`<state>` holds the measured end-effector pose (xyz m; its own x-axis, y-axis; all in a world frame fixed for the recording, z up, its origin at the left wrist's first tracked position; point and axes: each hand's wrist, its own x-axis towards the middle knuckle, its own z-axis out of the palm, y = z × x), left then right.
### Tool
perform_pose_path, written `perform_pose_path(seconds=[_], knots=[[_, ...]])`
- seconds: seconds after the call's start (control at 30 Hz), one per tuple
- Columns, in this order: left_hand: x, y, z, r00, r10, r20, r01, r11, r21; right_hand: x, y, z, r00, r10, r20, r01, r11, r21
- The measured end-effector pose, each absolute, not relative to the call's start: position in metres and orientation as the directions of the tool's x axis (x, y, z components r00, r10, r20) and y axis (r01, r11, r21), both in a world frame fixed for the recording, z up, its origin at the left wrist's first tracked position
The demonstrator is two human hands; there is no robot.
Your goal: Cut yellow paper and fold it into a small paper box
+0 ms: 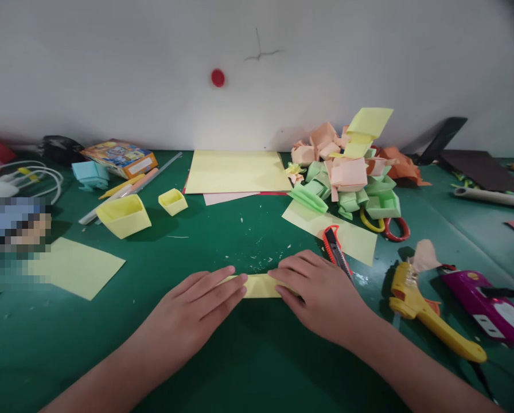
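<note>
A folded strip of yellow paper lies crosswise on the green table, straight in front of me. My left hand rests on its left end, fingers stretched out and lying flat. At the right end, my right hand has bent fingers on the strip and its thumb along the near edge. Both ends of the paper are hidden under the hands. Just beyond my right hand lies a red and black box cutter, partly over a pale yellow sheet.
Two yellow paper boxes and another yellow sheet lie left. Yellow card lies by the wall. Folded paper pieces are heaped at the back right. A yellow glue gun and purple power strip lie right.
</note>
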<state>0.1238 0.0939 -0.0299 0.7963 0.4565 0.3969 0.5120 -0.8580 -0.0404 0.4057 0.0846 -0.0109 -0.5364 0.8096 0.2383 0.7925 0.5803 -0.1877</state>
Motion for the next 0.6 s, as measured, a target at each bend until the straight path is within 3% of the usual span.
perform_pose_path(seconds=[0.13, 0.27, 0.6], knots=[[0.124, 0.094, -0.029, 0.804, 0.495, 0.330, 0.516, -0.856, 0.028, 0.403, 0.082, -0.011, -0.537, 0.781, 0.319, 0.787, 0.600, -0.143], [0.125, 0.093, -0.027, 0.785, 0.543, 0.297, 0.539, -0.836, 0.102, 0.398, 0.077, -0.010, -0.632, 0.716, 0.298, 0.712, 0.688, -0.143], [0.124, 0.089, -0.039, 0.772, 0.531, 0.349, 0.562, -0.827, 0.012, 0.398, 0.066, -0.027, -0.731, 0.670, 0.130, 0.661, 0.742, -0.110]])
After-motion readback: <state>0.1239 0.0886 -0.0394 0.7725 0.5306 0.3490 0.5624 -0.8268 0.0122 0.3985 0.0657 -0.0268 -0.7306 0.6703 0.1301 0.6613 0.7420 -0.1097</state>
